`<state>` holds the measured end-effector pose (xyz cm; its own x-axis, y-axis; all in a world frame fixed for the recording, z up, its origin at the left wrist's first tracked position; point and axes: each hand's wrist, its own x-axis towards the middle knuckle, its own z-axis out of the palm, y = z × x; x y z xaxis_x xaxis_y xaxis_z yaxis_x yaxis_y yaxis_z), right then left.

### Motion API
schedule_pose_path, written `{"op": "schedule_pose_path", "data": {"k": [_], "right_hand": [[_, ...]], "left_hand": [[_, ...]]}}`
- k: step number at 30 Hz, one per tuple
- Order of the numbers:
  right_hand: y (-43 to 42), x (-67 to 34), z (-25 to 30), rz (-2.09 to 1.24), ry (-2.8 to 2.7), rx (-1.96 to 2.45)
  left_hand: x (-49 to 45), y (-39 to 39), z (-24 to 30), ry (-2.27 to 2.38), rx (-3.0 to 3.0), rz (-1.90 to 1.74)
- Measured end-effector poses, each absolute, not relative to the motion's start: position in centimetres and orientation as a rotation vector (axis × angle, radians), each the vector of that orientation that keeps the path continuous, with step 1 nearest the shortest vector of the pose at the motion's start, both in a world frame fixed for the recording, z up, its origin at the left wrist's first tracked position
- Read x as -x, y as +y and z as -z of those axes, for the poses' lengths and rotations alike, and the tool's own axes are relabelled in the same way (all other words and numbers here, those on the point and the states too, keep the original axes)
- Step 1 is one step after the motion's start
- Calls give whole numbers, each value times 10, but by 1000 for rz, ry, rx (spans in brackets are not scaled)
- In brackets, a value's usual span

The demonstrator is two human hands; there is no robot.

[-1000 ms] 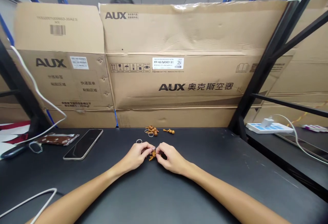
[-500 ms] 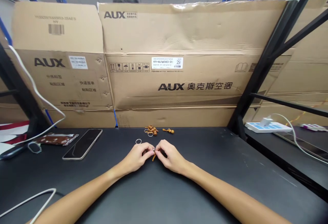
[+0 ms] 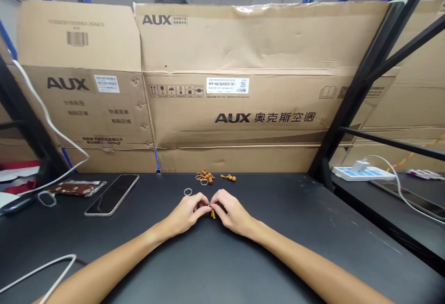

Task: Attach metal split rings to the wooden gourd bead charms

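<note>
The left hand (image 3: 184,212) and the right hand (image 3: 232,212) are held close together, and their fingertips (image 3: 204,203) are pinched shut, almost touching in the middle. A small silver bit (image 3: 209,206) is gripped between the two sets of fingers. It is too small to tell just what it is. A little brown wooden charm (image 3: 212,214) is seen right under the fingertips, between the two hands. It hangs down from the pinch, or it may be resting on the table. That cannot be told.

Just past the left hand, a thin metal ring (image 3: 188,192) is lying on the black table (image 3: 278,220). Farther off, near the back edge of the table, a small heap of wooden beads with rings (image 3: 205,177) is lying beside a short string of wooden beads (image 3: 228,178).

To the left, a phone (image 3: 111,195) is lying flat, and a brown packet (image 3: 78,188) is beside it. A white cable (image 3: 52,267) is lying at the near left corner. Big flat cardboard boxes (image 3: 243,86) marked AUX are stood up along the back of the table. To the right, a white power strip (image 3: 361,172) is seen on a lower black shelf (image 3: 392,202).
</note>
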<state>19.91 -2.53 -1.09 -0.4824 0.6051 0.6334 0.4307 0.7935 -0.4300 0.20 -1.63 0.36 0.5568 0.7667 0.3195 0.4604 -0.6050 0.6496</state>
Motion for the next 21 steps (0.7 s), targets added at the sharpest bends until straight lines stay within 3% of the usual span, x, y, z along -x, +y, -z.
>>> {"op": "schedule_pose_path", "data": {"k": [21], "right_hand": [[-22, -199, 12, -212, -2149, 810]], "left_hand": [[0, -17, -6, 918, -2285, -782]]}}
